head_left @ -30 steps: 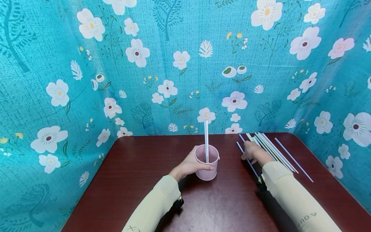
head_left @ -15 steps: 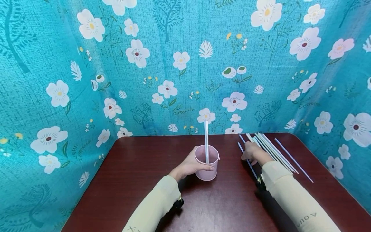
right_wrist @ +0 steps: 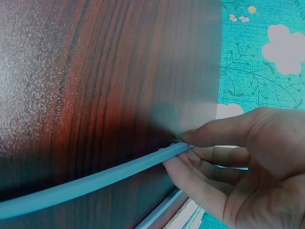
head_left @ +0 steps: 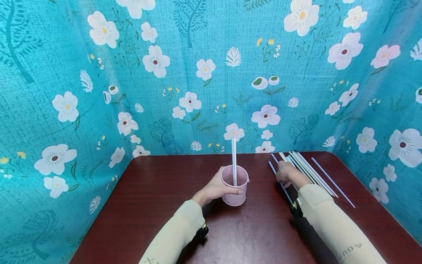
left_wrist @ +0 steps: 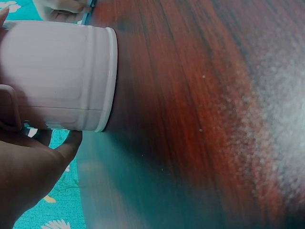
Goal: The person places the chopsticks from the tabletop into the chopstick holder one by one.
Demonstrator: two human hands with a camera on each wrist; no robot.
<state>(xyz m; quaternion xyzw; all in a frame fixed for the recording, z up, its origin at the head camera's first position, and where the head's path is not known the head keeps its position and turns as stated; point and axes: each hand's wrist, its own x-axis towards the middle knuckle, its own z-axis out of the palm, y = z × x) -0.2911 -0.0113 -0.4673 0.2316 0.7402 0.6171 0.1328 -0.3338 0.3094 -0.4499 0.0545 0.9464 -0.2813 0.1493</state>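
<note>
My left hand (head_left: 215, 189) grips a small pink bucket (head_left: 234, 200) from its left side, the thumb across the front. Upright in the bucket, leaning on its rim, stand pale thin sticks (head_left: 234, 154). Over on the right, my right hand (head_left: 286, 173) pinches a thin blue stick (head_left: 286, 192) between thumb and fingers. In the right wrist view that blue stick (right_wrist: 95, 180) runs from the fingertips to the left edge. The left wrist view shows the bucket (left_wrist: 52, 71) with its wire handle on the side; part of the left hand (left_wrist: 33, 171) lies below it.
Beside the right hand lie several pale green and white sticks (head_left: 313, 172), with another blue stick (head_left: 275, 158) at their left. A lone purple-blue stick (head_left: 333, 182) lies farther right. Behind the dark wooden table (head_left: 165, 205) hangs a turquoise flowered cloth (head_left: 211, 99).
Both hands stay almost in place. The blue stick at my right fingers has tilted very slightly. The bucket keeps its position in my left hand.
</note>
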